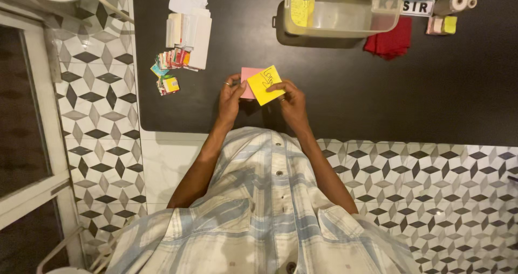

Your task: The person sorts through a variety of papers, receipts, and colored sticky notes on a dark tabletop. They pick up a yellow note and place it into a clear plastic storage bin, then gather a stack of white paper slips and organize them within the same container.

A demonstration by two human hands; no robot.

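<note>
Over the near edge of a black table (377, 101), my left hand (231, 97) holds a pink square note (248, 75) by its left side. My right hand (291, 98) pinches a yellow square note (264, 85) with handwriting on it, tilted and lying partly over the pink one. Both hands are close together, thumbs on the papers. A ring sits on a finger of my left hand.
A pile of small coloured cards and white paper slips (183, 42) lies at the table's left. A clear plastic box (345, 7) with a yellow note on it stands at the back, with a red cloth (389, 41), a tape roll (456, 3) and small pads beside it. Patterned tile floor (442, 187) lies below.
</note>
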